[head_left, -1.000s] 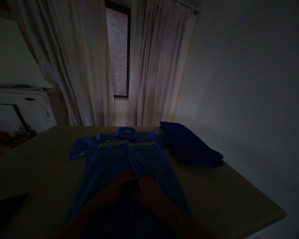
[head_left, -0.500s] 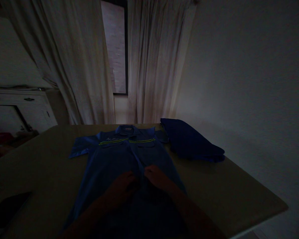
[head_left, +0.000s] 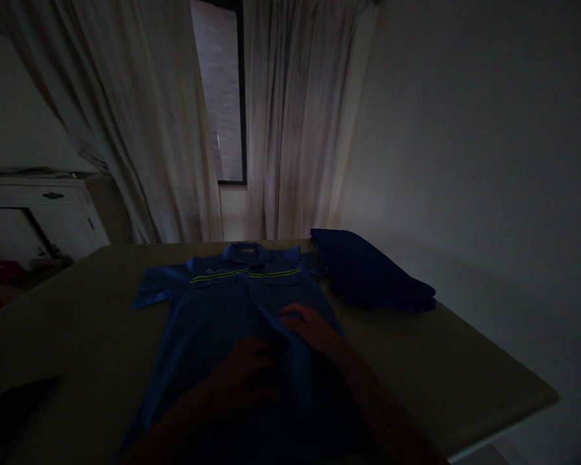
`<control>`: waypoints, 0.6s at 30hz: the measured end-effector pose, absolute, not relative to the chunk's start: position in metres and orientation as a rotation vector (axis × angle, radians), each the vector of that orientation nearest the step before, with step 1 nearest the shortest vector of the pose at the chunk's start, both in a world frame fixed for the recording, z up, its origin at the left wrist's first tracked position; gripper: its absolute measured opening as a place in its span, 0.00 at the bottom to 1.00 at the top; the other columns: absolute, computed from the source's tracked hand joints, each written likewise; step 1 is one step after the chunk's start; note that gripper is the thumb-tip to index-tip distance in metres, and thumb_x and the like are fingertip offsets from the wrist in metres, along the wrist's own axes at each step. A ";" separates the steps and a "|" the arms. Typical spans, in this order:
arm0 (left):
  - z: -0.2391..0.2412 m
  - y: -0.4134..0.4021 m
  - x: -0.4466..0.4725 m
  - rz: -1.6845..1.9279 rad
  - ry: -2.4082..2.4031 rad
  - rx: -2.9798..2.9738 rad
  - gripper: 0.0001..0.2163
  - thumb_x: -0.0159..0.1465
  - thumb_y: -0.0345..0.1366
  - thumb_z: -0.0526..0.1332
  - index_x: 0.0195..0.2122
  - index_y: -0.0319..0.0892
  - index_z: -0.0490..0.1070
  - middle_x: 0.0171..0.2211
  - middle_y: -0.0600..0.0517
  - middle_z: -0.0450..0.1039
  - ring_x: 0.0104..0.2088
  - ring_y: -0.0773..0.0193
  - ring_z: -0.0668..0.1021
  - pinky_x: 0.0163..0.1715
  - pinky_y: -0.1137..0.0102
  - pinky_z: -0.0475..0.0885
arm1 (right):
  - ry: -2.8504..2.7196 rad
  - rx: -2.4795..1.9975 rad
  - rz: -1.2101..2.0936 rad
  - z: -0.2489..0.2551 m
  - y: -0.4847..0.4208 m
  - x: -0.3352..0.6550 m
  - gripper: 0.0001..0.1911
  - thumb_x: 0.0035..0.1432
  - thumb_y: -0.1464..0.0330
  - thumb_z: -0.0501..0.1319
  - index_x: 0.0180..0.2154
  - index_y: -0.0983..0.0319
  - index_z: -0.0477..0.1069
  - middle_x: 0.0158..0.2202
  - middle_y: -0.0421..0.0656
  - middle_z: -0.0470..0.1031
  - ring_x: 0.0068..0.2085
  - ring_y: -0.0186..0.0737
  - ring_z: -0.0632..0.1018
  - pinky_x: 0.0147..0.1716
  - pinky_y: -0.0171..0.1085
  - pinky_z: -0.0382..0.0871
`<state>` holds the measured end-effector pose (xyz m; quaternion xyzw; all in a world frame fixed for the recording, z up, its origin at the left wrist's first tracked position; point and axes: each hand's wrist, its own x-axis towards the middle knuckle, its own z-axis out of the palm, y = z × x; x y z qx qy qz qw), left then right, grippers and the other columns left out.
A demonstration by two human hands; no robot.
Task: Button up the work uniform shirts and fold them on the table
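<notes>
Since the earlier frames the right hand [head_left: 308,327] has slid further up the front of the work shirt [head_left: 213,310], away from the left hand [head_left: 248,373], which has dropped a little nearer the person; the two were knuckle to knuckle and are now apart, though close. The blue short-sleeved work shirt lies flat and face up in the middle of the worktop [head_left: 445,381], collar at the far edge and hem toward the person, with a bright yellow-green stripe across the chest above two pockets. The right hand's fingers bend down onto a raised fold of the shirt's front opening, just below the pockets. The left hand rests palm down on the cloth to the left of that opening. The light is too dim to tell whether either hand is pinching the fabric or only pressing on it. A folded dark blue garment [head_left: 368,271] sits on the worktop just right of the shirt, touching or almost touching its right sleeve. A dark flat object [head_left: 12,407] lies near the worktop's near left corner, well apart from the shirt. Beyond the worktop hang pale curtains [head_left: 295,123] on either side of a window [head_left: 223,97], with a white cabinet [head_left: 39,213] to the left.
</notes>
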<state>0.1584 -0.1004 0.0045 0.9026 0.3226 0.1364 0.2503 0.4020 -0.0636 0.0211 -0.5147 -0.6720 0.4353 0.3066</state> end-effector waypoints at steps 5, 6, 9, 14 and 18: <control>0.008 -0.105 0.158 0.452 0.620 2.300 0.14 0.72 0.37 0.51 0.48 0.54 0.76 0.56 0.52 0.70 0.57 0.59 0.70 0.61 0.59 0.62 | -1.842 -1.271 1.202 0.016 -0.060 0.406 0.21 0.56 0.60 0.68 0.50 0.60 0.76 0.29 0.38 0.74 0.29 0.34 0.72 0.28 0.32 0.60; 0.008 -0.105 0.158 0.465 0.586 2.251 0.15 0.72 0.36 0.50 0.48 0.53 0.77 0.56 0.52 0.71 0.57 0.60 0.71 0.60 0.61 0.63 | -1.855 -1.293 1.133 0.015 -0.060 0.404 0.20 0.55 0.62 0.69 0.49 0.60 0.77 0.28 0.37 0.74 0.29 0.34 0.72 0.28 0.32 0.60; 0.003 -0.102 0.159 0.473 0.610 2.175 0.14 0.70 0.34 0.52 0.46 0.52 0.77 0.54 0.52 0.73 0.54 0.60 0.74 0.57 0.63 0.68 | -1.786 -1.412 0.946 0.013 -0.062 0.393 0.14 0.54 0.64 0.70 0.42 0.62 0.78 0.28 0.38 0.74 0.30 0.34 0.73 0.29 0.31 0.61; -0.015 -0.085 0.158 0.640 1.069 2.320 0.14 0.71 0.34 0.51 0.52 0.48 0.72 0.51 0.49 0.74 0.51 0.58 0.74 0.56 0.61 0.67 | -1.680 -1.404 1.028 0.011 -0.071 0.376 0.17 0.51 0.65 0.73 0.42 0.62 0.75 0.31 0.38 0.75 0.32 0.34 0.74 0.29 0.30 0.63; -0.020 -0.078 0.160 0.483 1.203 2.546 0.10 0.69 0.36 0.55 0.47 0.45 0.73 0.50 0.47 0.72 0.50 0.55 0.73 0.52 0.60 0.67 | -1.813 -1.188 1.311 0.008 -0.077 0.376 0.24 0.49 0.70 0.72 0.49 0.59 0.73 0.35 0.38 0.76 0.35 0.35 0.76 0.31 0.31 0.65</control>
